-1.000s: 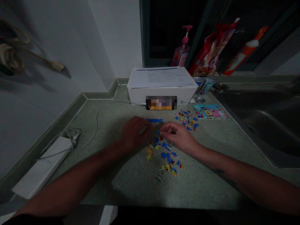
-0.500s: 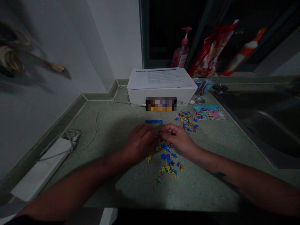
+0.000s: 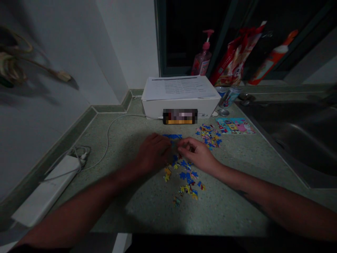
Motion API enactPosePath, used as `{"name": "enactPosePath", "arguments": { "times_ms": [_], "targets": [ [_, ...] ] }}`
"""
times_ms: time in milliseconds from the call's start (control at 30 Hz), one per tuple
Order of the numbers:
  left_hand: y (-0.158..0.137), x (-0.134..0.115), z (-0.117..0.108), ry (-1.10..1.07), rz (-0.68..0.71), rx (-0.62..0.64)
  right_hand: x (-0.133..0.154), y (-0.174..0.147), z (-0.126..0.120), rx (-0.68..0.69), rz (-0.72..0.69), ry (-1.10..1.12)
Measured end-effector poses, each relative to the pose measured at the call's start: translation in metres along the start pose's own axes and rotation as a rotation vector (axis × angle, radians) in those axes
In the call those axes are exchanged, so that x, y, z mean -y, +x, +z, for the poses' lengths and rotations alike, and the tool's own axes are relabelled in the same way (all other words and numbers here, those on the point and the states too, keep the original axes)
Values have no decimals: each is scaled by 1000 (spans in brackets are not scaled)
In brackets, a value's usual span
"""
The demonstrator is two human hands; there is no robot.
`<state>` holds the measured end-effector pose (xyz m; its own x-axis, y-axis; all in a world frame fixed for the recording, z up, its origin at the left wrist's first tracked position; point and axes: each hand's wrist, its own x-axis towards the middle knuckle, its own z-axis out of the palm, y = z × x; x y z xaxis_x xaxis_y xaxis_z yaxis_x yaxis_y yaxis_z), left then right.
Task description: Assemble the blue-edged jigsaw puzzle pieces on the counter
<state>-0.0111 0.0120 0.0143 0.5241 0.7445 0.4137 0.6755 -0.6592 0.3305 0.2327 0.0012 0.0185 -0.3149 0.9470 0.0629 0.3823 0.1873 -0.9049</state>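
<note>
My left hand (image 3: 154, 153), blurred, hovers palm down beside the blue joined strip of jigsaw pieces (image 3: 172, 136) and partly covers it; its fingertips are hard to see. Facing it across a narrow gap is my right hand (image 3: 197, 153), thumb and forefinger pinched together. Whatever lies in that pinch is too small and dark to make out. Below the hands, loose blue and yellow puzzle pieces (image 3: 188, 175) are scattered over the counter. A denser pile of puzzle pieces (image 3: 209, 135) lies beyond my right hand, next to a colourful picture card (image 3: 235, 126).
Behind the pieces, a phone (image 3: 180, 116) with a charging cable leans on a white box (image 3: 181, 102) topped with paper. A can (image 3: 230, 97) stands tilted near the sink (image 3: 289, 140) at right. A white power strip (image 3: 47, 189) lies at left.
My hands were touching at the fingertips and are now apart. The left hand has drawn back to the left; the right hand has barely moved. More of the loose pieces shows between them.
</note>
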Motion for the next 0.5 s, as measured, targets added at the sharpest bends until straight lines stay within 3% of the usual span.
{"name": "enactPosePath", "arguments": {
  "times_ms": [233,333,500],
  "targets": [
    [9,42,-3,12,-93,17,-6,5,-26,-25,-226,-440],
    [7,47,1,28,-99,35,-13,9,-30,-24,-344,-606],
    [4,49,5,89,-52,63,-28,14,-26,-48,-419,-723]
  ]
}}
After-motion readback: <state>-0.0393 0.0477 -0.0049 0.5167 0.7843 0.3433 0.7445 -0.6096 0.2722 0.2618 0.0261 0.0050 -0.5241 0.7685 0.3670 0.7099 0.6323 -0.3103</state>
